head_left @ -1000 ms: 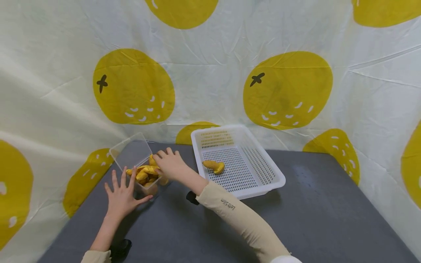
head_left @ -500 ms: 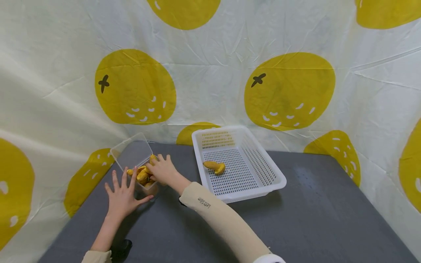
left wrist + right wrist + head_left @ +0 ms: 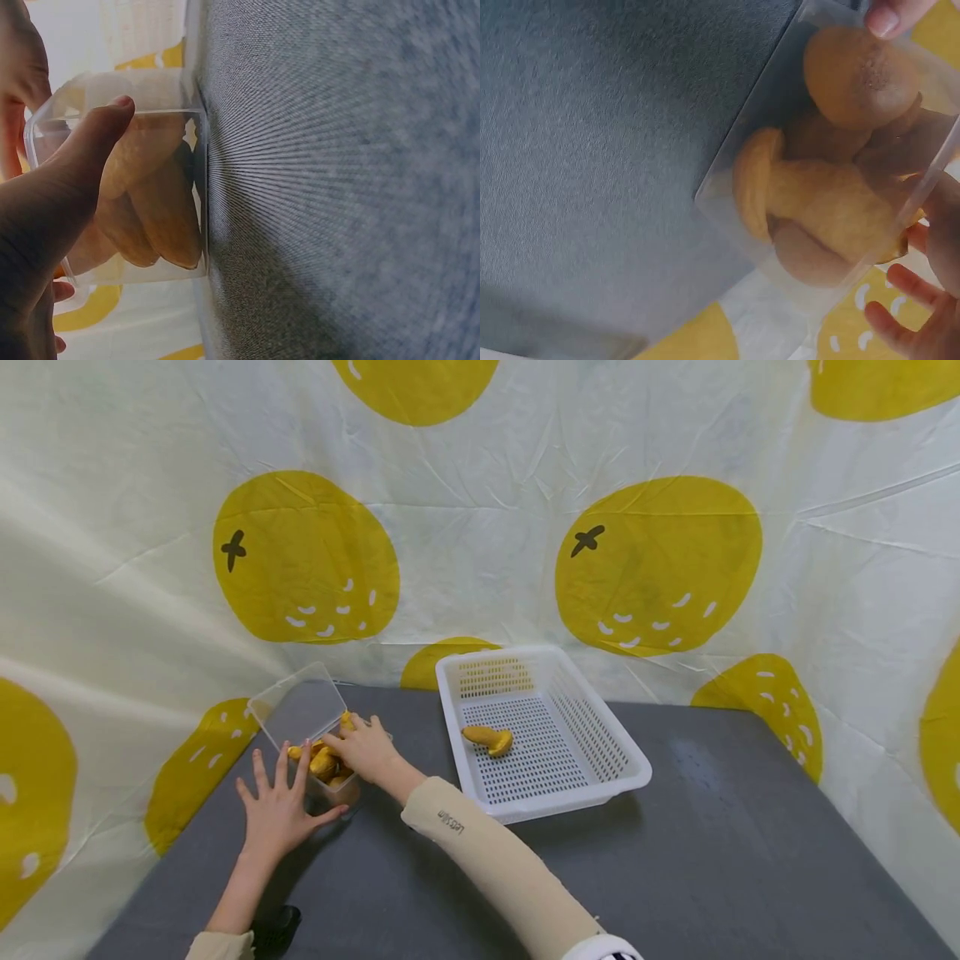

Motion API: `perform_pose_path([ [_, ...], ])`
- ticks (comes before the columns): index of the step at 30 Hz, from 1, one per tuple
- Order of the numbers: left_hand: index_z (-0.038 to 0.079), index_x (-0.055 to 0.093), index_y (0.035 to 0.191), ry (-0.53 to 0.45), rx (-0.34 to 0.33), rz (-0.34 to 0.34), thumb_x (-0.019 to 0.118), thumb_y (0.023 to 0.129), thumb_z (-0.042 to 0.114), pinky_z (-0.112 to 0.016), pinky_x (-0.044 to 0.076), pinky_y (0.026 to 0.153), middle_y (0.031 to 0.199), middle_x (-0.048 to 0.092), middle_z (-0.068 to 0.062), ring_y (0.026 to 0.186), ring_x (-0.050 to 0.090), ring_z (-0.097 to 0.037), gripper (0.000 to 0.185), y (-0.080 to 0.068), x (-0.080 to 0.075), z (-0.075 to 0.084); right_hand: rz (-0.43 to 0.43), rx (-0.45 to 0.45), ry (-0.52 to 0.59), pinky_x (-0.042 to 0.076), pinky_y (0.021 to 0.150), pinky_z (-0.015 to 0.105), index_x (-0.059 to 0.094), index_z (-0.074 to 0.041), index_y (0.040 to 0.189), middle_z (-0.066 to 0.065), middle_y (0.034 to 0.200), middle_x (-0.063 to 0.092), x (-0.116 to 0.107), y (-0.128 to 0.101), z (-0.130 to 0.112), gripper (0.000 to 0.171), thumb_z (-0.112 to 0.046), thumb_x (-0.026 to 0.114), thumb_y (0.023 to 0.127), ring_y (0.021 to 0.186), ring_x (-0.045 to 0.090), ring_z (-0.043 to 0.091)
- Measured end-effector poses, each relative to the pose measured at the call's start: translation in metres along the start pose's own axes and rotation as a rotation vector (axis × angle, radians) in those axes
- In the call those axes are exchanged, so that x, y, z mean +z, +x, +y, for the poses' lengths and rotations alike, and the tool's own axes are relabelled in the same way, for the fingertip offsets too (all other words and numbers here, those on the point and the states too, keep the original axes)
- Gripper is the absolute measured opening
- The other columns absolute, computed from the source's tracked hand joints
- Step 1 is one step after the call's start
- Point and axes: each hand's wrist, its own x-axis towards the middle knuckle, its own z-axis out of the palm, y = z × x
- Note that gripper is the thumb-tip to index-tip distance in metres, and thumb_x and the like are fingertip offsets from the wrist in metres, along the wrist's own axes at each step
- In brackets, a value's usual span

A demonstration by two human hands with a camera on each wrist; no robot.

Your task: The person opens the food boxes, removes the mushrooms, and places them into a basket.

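Left grip (image 3: 277,810) lay with fingers spread straight on the grey table (image 3: 712,860), thumb pressed against the near wall of a clear plastic box (image 3: 318,752). Right grip (image 3: 366,747) reached into that box, fingers curled over the yellow mushroom-shaped pieces (image 3: 324,764) heaped inside; whether it had pinched one, the views did not show. The pieces looked light, soft and slightly squashy, best taken round the thick stem. Farther off, a white slotted basket (image 3: 600,727) held one more such piece (image 3: 489,739). Behind hung a lemon-printed cloth (image 3: 660,568).
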Motion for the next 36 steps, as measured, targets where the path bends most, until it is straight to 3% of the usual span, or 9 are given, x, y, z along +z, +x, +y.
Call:
perform_pose_path([
  [4, 0.022, 0.006, 0.145, 0.003, 0.001, 0.003, 0.075, 0.048, 0.062, -0.078, 0.013, 0.086, 0.14, 0.027, -0.026, 0.127, 0.007, -0.058, 0.126, 0.0, 0.002, 0.0, 0.007, 0.023, 0.045, 0.043, 0.089, 0.038, 0.034, -0.033, 0.129, -0.011, 0.128, 0.049, 0.003, 0.0, 0.0, 0.039, -0.033, 0.045, 0.092, 0.117, 0.04, 0.023],
  [11, 0.02, 0.012, 0.145, 0.0, 0.005, -0.001, 0.074, 0.048, 0.064, -0.078, 0.011, 0.086, 0.141, 0.027, -0.026, 0.128, 0.005, -0.057, 0.124, 0.0, 0.004, 0.0, 0.007, 0.054, 0.072, 0.05, 0.075, 0.035, 0.035, -0.024, 0.122, -0.006, 0.126, 0.047, 0.006, -0.002, -0.001, 0.03, -0.024, 0.045, 0.093, 0.09, 0.052, 0.024],
  [15, 0.022, 0.009, 0.145, 0.006, 0.0, -0.018, 0.073, 0.048, 0.065, -0.078, 0.01, 0.086, 0.142, 0.025, -0.026, 0.128, 0.005, -0.058, 0.124, 0.0, 0.004, -0.001, 0.021, 0.043, 0.077, 0.053, 0.073, 0.036, 0.035, -0.02, 0.122, -0.003, 0.126, 0.044, 0.006, -0.004, 0.001, 0.041, -0.023, 0.056, 0.087, 0.089, 0.054, 0.027],
  [18, 0.026, 0.009, 0.145, 0.011, -0.009, -0.038, 0.072, 0.05, 0.066, -0.078, 0.01, 0.087, 0.142, 0.024, -0.027, 0.128, 0.004, -0.058, 0.121, 0.001, 0.004, -0.001, 0.031, 0.045, 0.106, 0.054, 0.07, 0.033, 0.033, -0.017, 0.124, -0.001, 0.125, 0.042, 0.005, -0.005, 0.004, 0.043, -0.024, 0.055, 0.087, 0.092, 0.053, 0.025],
  [23, 0.031, 0.008, 0.144, 0.016, -0.012, -0.049, 0.072, 0.05, 0.066, -0.078, 0.01, 0.087, 0.142, 0.024, -0.027, 0.127, 0.003, -0.058, 0.119, 0.002, 0.003, -0.001, 0.089, 0.096, 0.305, 0.05, 0.066, 0.03, 0.033, -0.013, 0.128, 0.001, 0.121, 0.045, 0.002, -0.006, 0.011, 0.036, -0.023, 0.041, 0.095, 0.089, 0.056, 0.021],
  [29, 0.033, 0.008, 0.143, 0.024, 0.005, -0.04, 0.072, 0.049, 0.066, -0.078, 0.012, 0.086, 0.141, 0.026, -0.027, 0.127, 0.003, -0.059, 0.118, 0.003, 0.004, 0.0, 0.175, 0.084, 0.479, 0.046, 0.078, 0.037, 0.036, -0.005, 0.126, 0.007, 0.115, 0.05, -0.007, -0.006, 0.023, 0.032, -0.019, 0.036, 0.097, 0.092, 0.058, 0.016],
  [32, 0.033, 0.009, 0.143, 0.029, 0.012, -0.033, 0.073, 0.05, 0.065, -0.078, 0.013, 0.086, 0.141, 0.026, -0.027, 0.127, 0.003, -0.06, 0.118, 0.003, 0.003, 0.002, 0.216, 0.061, 0.495, 0.047, 0.077, 0.035, 0.036, -0.007, 0.125, 0.006, 0.116, 0.048, -0.016, -0.007, 0.03, 0.031, -0.02, 0.034, 0.097, 0.087, 0.056, 0.018],
  [36, 0.033, 0.009, 0.143, 0.027, 0.011, -0.042, 0.073, 0.05, 0.064, -0.078, 0.013, 0.086, 0.142, 0.024, -0.028, 0.127, 0.003, -0.06, 0.117, 0.003, 0.002, 0.002, 0.259, 0.014, 0.345, 0.049, 0.07, 0.036, 0.037, -0.017, 0.128, -0.001, 0.12, 0.046, -0.029, -0.014, 0.042, 0.033, -0.027, 0.037, 0.096, 0.083, 0.052, 0.024],
])
